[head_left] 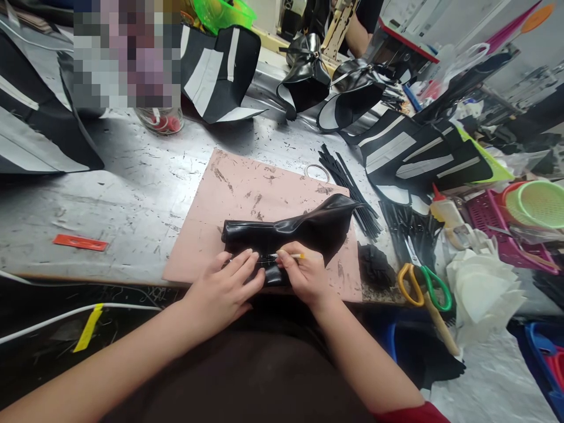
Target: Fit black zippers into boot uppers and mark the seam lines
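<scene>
A folded piece of shiny black leather (304, 226) lies across a pink work mat (247, 200) near the table's front edge. My left hand (227, 288) rests flat on the leather's near left part, fingers stretched out and pressing it down. My right hand (304, 276) is closed in a pinch on a thin white and yellow pen-like tool (288, 255), whose tip touches the leather just right of my left fingertips.
Scissors with yellow and green handles (423, 285) lie right of the mat, beside black strips (348, 182), a glue bottle (445, 208) and white paper (480, 294). Black-and-white cut panels (414, 155) and baskets crowd the right and back. A red strip (80, 242) lies left.
</scene>
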Motion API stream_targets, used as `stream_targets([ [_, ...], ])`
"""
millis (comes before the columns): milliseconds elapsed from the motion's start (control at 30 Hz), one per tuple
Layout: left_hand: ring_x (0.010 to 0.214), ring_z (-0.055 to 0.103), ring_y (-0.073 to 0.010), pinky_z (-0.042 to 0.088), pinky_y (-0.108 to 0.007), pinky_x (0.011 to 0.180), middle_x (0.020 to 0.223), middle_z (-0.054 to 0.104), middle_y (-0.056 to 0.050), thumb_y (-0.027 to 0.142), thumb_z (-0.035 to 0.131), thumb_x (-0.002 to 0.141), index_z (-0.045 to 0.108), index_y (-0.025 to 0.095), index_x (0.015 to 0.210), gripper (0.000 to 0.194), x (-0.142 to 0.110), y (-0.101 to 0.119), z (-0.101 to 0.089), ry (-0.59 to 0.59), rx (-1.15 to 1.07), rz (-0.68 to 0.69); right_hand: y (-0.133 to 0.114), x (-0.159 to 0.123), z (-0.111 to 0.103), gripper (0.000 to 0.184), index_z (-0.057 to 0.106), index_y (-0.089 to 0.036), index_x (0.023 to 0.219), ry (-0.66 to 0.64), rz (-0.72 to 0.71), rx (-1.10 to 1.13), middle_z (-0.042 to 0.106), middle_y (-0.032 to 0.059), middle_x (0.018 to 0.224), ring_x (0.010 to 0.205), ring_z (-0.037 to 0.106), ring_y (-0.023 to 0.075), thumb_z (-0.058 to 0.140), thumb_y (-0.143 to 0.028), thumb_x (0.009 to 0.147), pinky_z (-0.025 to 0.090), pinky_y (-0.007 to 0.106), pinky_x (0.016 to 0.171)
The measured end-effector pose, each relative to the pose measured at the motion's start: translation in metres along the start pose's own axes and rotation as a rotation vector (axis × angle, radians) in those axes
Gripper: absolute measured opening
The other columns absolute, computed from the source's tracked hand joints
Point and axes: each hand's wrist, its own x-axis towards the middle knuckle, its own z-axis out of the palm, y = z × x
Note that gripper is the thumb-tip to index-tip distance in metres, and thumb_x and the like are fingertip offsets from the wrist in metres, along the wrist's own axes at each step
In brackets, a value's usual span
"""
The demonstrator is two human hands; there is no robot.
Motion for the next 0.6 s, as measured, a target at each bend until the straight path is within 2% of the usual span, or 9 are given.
stream_targets([
  [200, 0.117, 0.047, -0.0265, 0.033, -0.04, 0.091, 0.126, 0.052, -0.013, 0.04, 0.064, 0.071, 0.057, 0.022, 0.11, 0.043, 0.001, 0.001, 0.003, -0.009, -0.039, -0.014, -0.001, 0.001, 0.001, 0.018, 0.056, -0.019, 0.071, -0.016, 0.006, -0.016, 0.061, 0.0005, 0.06, 0.054, 0.058, 0.0117, 0.046, -0.025, 0.084, 0.044, 0.021, 0.053],
  [300, 0.116, 0.048, -0.0277, 0.034, -0.041, 0.09, 0.124, 0.054, -0.014, 0.044, 0.062, 0.072, 0.057, 0.02, 0.109, 0.045, 0.001, -0.002, 0.001, 0.021, -0.109, -0.02, -0.009, -0.005, -0.001, 0.019, 0.055, -0.019, 0.068, 0.001, 0.024, 0.09, 0.058, -0.0009, 0.056, 0.05, 0.055, 0.0106, 0.047, -0.026, 0.084, 0.043, 0.021, 0.049],
  [333, 0.114, 0.049, -0.0273, 0.035, -0.041, 0.09, 0.123, 0.055, -0.014, 0.046, 0.06, 0.073, 0.057, 0.02, 0.109, 0.044, 0.0, -0.005, -0.001, 0.036, -0.149, -0.01, -0.011, -0.008, -0.005, 0.022, 0.053, -0.019, 0.066, 0.089, 0.008, 0.146, 0.055, -0.0017, 0.055, 0.048, 0.053, 0.0104, 0.046, -0.027, 0.084, 0.042, 0.022, 0.049],
  [400, 0.108, 0.053, -0.024, 0.038, -0.037, 0.088, 0.116, 0.059, -0.012, 0.044, 0.054, 0.079, 0.058, 0.018, 0.104, 0.036, -0.001, -0.012, -0.006, 0.119, -0.232, -0.036, -0.012, -0.011, -0.018, 0.028, 0.046, -0.02, 0.06, 0.391, -0.046, 0.233, 0.047, -0.0034, 0.05, 0.046, 0.048, 0.0107, 0.04, -0.03, 0.086, 0.042, 0.023, 0.049],
  [433, 0.103, 0.055, -0.0221, 0.04, -0.034, 0.087, 0.11, 0.062, -0.011, 0.041, 0.051, 0.081, 0.058, 0.017, 0.1, 0.031, -0.001, -0.017, -0.01, 0.189, -0.258, -0.101, -0.01, -0.011, -0.028, 0.032, 0.041, -0.021, 0.058, 0.541, -0.053, 0.225, 0.042, -0.0042, 0.048, 0.045, 0.045, 0.011, 0.036, -0.032, 0.087, 0.041, 0.024, 0.049],
  [467, 0.097, 0.057, -0.0209, 0.041, -0.033, 0.086, 0.103, 0.063, -0.01, 0.04, 0.048, 0.083, 0.059, 0.016, 0.096, 0.029, -0.001, -0.022, -0.013, 0.26, -0.266, -0.209, -0.005, -0.009, -0.039, 0.033, 0.037, -0.022, 0.057, 0.634, -0.02, 0.161, 0.038, -0.0049, 0.047, 0.044, 0.042, 0.0113, 0.034, -0.033, 0.087, 0.039, 0.025, 0.049],
  [500, 0.092, 0.058, -0.0207, 0.043, -0.032, 0.083, 0.097, 0.064, -0.01, 0.04, 0.047, 0.083, 0.058, 0.016, 0.093, 0.029, 0.0, -0.028, -0.015, 0.308, -0.26, -0.35, 0.002, -0.005, -0.052, 0.033, 0.035, -0.022, 0.056, 0.651, 0.061, 0.042, 0.035, -0.0052, 0.046, 0.044, 0.04, 0.0117, 0.034, -0.035, 0.087, 0.037, 0.025, 0.049],
  [533, 0.088, 0.058, -0.0214, 0.044, -0.033, 0.08, 0.092, 0.063, -0.009, 0.042, 0.047, 0.082, 0.057, 0.015, 0.091, 0.031, 0.002, -0.034, -0.017, 0.312, -0.253, -0.491, 0.011, 0.0, -0.064, 0.032, 0.036, -0.022, 0.057, 0.595, 0.184, -0.114, 0.036, -0.0051, 0.046, 0.044, 0.039, 0.0122, 0.037, -0.037, 0.086, 0.035, 0.025, 0.049],
  [600, 0.085, 0.057, -0.024, 0.045, -0.034, 0.074, 0.088, 0.062, -0.008, 0.049, 0.05, 0.078, 0.057, 0.016, 0.09, 0.036, 0.008, -0.044, -0.019, 0.173, -0.279, -0.675, 0.029, 0.012, -0.084, 0.024, 0.044, -0.021, 0.064, 0.371, 0.449, -0.422, 0.041, -0.0035, 0.048, 0.049, 0.044, 0.0149, 0.047, -0.039, 0.081, 0.033, 0.027, 0.052],
])
